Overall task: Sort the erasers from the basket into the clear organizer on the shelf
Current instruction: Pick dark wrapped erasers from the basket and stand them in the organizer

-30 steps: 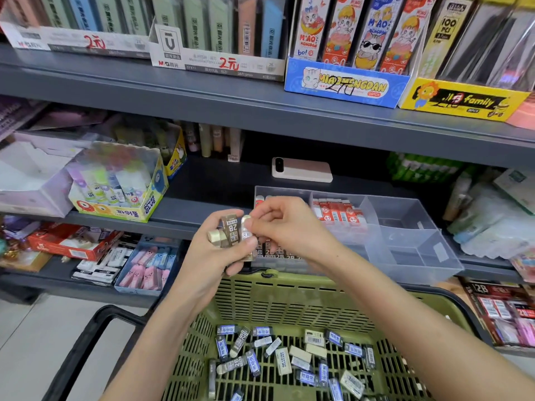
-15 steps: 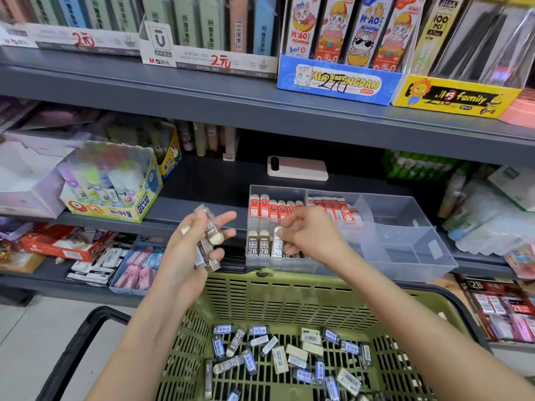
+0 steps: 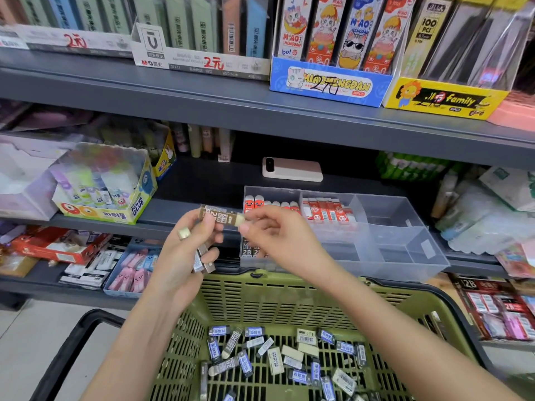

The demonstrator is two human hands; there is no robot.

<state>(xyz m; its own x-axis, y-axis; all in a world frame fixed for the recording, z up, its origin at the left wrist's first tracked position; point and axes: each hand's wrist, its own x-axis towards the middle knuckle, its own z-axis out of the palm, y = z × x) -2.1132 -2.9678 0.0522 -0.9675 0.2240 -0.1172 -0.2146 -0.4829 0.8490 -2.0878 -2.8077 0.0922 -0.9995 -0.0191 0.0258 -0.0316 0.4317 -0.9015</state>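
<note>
Head view: one brown eraser (image 3: 221, 217) sits mid-frame, apparently being handed across for placing. The left hand (image 3: 185, 256) curls its fingers round the sleeve and about three spares (image 3: 204, 260), while the right hand (image 3: 278, 241) pinches the white end. The organizer (image 3: 390, 227) lies just behind, two right compartments seemingly unfilled. The basket (image 3: 260, 296) below holds some two dozen more.

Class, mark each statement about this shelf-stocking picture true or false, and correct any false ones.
1. The left hand and the right hand hold one brown eraser between them. True.
2. The green basket holds nothing. False: the green basket holds many loose erasers.
3. The clear organizer keeps its red erasers in the far-right compartment. False: the red erasers sit in its left and middle compartments.
4. A phone lies on the shelf behind the clear organizer. True.
</note>
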